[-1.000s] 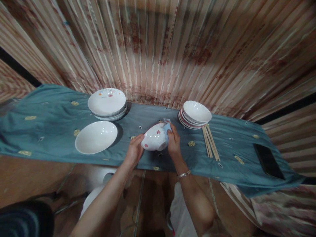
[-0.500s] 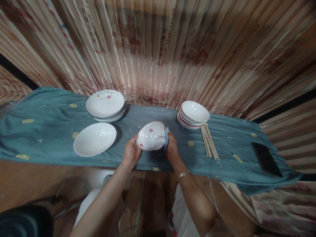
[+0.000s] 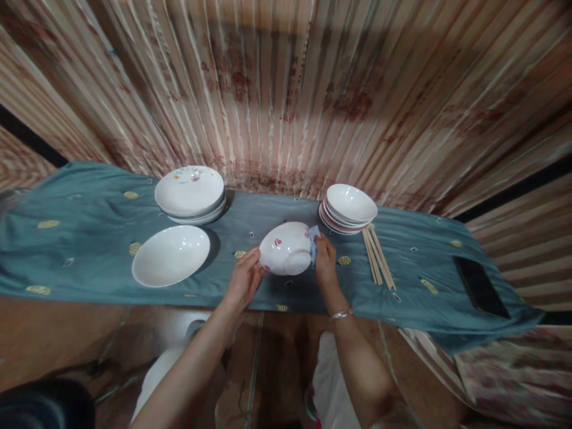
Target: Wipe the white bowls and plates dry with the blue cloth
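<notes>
A white bowl (image 3: 288,247) with small red designs is tilted on its side over the middle of the table, its underside and foot ring facing me. My left hand (image 3: 246,275) grips its left rim between thumb and fingers. At the right edge, my right hand (image 3: 325,259) is closed on a light blue cloth (image 3: 314,241) pressed against the bowl. The bowl's inside is hidden from me. Left of my hands, a large white bowl (image 3: 172,256) rests on the tablecloth.
A stack of floral plates (image 3: 190,190) stands at back left. Stacked small bowls (image 3: 351,204) sit at back right, with wooden chopsticks (image 3: 378,257) in front. A black phone (image 3: 481,286) lies on the green tablecloth (image 3: 98,238) at far right. Behind hangs a striped curtain (image 3: 268,95).
Both hands have shifted slightly right with the bowl, which has turned a little. The blue cloth has moved along its right edge, still in my right hand.
</notes>
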Demonstrator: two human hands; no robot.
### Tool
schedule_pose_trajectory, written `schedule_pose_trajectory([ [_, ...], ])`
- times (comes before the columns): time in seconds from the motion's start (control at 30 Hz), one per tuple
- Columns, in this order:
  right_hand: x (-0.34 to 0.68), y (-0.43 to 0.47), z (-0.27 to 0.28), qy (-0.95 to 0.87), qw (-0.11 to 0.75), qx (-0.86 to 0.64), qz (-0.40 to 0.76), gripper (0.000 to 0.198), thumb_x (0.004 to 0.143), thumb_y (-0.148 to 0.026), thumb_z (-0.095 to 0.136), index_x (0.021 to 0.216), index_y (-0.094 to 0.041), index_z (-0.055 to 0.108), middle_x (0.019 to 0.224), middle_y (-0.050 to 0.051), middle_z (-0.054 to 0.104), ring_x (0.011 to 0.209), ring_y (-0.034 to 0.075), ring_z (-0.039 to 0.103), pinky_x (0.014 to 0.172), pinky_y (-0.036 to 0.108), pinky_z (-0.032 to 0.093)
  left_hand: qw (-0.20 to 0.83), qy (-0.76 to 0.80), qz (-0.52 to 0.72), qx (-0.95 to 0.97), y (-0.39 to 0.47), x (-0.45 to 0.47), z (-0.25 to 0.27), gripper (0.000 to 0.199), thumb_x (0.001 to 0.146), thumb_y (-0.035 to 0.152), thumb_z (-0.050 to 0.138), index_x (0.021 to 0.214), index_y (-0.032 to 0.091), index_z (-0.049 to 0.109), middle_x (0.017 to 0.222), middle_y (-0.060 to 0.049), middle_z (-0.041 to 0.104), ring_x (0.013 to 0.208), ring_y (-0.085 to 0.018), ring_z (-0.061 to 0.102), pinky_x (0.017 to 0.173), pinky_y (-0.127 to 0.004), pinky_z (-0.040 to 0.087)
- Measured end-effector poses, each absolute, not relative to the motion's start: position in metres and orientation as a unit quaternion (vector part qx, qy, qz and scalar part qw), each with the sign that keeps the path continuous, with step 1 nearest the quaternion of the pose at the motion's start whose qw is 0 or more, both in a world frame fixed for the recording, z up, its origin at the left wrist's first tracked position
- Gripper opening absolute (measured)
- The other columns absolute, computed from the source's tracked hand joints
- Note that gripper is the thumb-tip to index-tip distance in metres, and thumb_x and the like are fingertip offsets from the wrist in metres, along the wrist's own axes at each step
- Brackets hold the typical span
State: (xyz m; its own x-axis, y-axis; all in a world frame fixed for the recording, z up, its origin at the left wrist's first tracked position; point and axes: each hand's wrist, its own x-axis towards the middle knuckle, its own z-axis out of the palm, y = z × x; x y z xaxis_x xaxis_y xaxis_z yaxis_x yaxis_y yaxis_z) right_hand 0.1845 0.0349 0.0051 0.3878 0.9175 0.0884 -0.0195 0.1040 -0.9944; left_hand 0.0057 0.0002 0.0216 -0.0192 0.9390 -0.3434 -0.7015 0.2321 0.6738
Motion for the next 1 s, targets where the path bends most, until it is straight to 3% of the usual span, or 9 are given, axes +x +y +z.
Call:
schedule_pose_trajectory([
  [0.2, 0.185, 0.029, 0.011, -0.501, 0.585, -0.553, 0.319, 0.036, 0.084, -0.042, 0.049, 0.099, -0.018, 0.073, 0.095, 0.005, 0.075, 0.089, 0.023, 0.064, 0.083, 0.034, 0.049, 0.656, 0.400, 0.602, 0.216, 0.001, 0.001, 0.026, 0.026, 0.057, 0.031, 0.087, 0.069, 0.015, 0.071, 0.070, -0.003, 0.072, 0.066, -0.015, 0.065, 0.062, -0.024, 0.050],
  [0.43, 0.180, 0.026, 0.010, -0.578, 0.554, -0.537, 0.265, 0.040, 0.093, -0.039, 0.044, 0.114, -0.020, 0.072, 0.119, 0.009, 0.074, 0.111, 0.025, 0.066, 0.103, 0.040, 0.047, 0.645, 0.401, 0.603, 0.245, 0.000, 0.001, 0.033, 0.033, 0.056, 0.039, 0.089, 0.064, 0.015, 0.069, 0.063, -0.002, 0.068, 0.070, -0.018, 0.066, 0.068, -0.028, 0.050],
  [0.6, 0.179, 0.027, 0.010, -0.638, 0.538, -0.504, 0.222, 0.043, 0.098, -0.035, 0.039, 0.128, -0.021, 0.065, 0.134, 0.010, 0.067, 0.129, 0.024, 0.057, 0.114, 0.045, 0.040, 0.650, 0.397, 0.608, 0.225, -0.002, 0.004, 0.029, 0.038, 0.052, 0.041, 0.092, 0.068, 0.014, 0.070, 0.062, -0.003, 0.068, 0.075, -0.022, 0.069, 0.072, -0.030, 0.052],
  [0.8, 0.173, 0.016, 0.028, -0.747, 0.453, -0.473, 0.116, 0.050, 0.099, -0.028, 0.036, 0.146, -0.022, 0.050, 0.151, 0.009, 0.052, 0.144, 0.024, 0.041, 0.121, 0.050, 0.031, 0.658, 0.389, 0.606, 0.218, -0.002, 0.005, 0.028, 0.033, 0.058, 0.037, 0.089, 0.072, 0.013, 0.070, 0.069, -0.005, 0.071, 0.080, -0.022, 0.070, 0.072, -0.028, 0.052],
  [1.0, 0.135, -0.012, 0.041, -0.838, 0.341, -0.426, 0.020, 0.051, 0.096, -0.019, 0.041, 0.146, -0.017, 0.049, 0.155, 0.011, 0.047, 0.152, 0.025, 0.028, 0.125, 0.051, 0.021, 0.651, 0.385, 0.615, 0.222, -0.004, 0.003, 0.028, 0.029, 0.058, 0.033, 0.087, 0.075, 0.016, 0.071, 0.074, -0.004, 0.073, 0.081, -0.021, 0.070, 0.070, -0.026, 0.052],
])
